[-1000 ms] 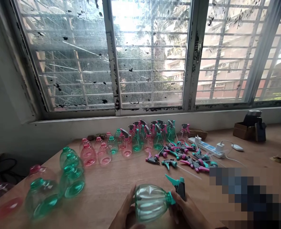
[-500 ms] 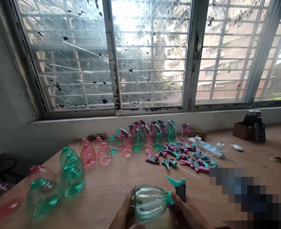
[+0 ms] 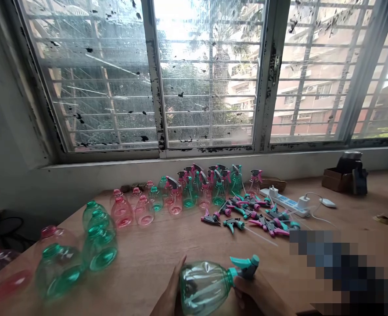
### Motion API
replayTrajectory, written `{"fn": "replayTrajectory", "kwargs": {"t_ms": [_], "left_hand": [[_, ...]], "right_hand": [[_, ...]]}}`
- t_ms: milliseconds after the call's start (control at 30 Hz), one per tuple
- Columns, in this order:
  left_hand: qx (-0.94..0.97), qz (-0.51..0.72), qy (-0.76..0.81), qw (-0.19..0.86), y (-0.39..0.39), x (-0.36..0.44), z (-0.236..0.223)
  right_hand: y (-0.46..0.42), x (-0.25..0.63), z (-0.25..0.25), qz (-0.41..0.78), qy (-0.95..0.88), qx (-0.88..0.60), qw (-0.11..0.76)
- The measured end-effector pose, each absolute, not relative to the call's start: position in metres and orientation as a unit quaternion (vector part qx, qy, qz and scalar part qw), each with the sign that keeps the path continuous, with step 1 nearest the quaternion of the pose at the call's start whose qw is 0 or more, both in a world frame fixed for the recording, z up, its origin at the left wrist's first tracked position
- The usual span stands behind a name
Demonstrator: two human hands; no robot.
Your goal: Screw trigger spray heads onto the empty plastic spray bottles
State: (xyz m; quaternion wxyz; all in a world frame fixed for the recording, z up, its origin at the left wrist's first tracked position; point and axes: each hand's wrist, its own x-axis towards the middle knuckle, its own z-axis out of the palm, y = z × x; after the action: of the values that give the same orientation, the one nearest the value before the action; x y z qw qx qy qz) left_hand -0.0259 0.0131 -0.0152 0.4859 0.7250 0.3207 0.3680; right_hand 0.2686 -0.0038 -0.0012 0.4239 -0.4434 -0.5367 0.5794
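Observation:
A clear green spray bottle [image 3: 204, 285] lies on its side between my hands, its base to the left and its neck to the right. My left hand [image 3: 171, 287] is wrapped around the base end, with some fingers hidden behind the bottle. At the neck, my right hand [image 3: 251, 289] grips the collar just below the teal and black trigger sprayer [image 3: 246, 265]. The sprayer is seated on the bottle neck, its teal lever facing up. Beyond my hands lies a pile of loose pink, teal and black trigger sprayers [image 3: 253, 208], some with thin tubes.
Open green bottles [image 3: 100, 250] and pink bottles [image 3: 123, 213] stand on the left of the wooden table [image 3: 141, 263]. Several bottles with sprayers [image 3: 218, 188] stand by the wall. A power strip [image 3: 288, 204], a brown box [image 3: 335, 181] and a blurred-out patch are on the right.
The sprayer has turned about the bottle's long axis, so its black head has tipped lower. The bottle has shifted slightly down and left in my hands.

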Motion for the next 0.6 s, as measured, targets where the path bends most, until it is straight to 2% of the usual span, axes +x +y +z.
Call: {"fn": "replayTrajectory", "kwargs": {"t_ms": [133, 267, 367, 600], "left_hand": [[0.718, 0.384, 0.325, 0.481, 0.011, -0.024, -0.012], [0.724, 0.367, 0.336, 0.478, 0.01, -0.025, -0.007], [0.728, 0.374, 0.34, 0.464, 0.014, -0.025, -0.012], [0.709, 0.377, 0.335, 0.492, 0.017, -0.022, -0.029]], "right_hand": [[-0.002, 0.271, -0.005, 0.54, -0.575, -0.451, 0.418], [0.002, 0.268, -0.008, 0.552, -0.572, -0.448, 0.409], [0.003, 0.265, -0.01, 0.57, -0.554, -0.46, 0.395], [0.003, 0.259, -0.017, 0.564, -0.526, -0.477, 0.421]]}}
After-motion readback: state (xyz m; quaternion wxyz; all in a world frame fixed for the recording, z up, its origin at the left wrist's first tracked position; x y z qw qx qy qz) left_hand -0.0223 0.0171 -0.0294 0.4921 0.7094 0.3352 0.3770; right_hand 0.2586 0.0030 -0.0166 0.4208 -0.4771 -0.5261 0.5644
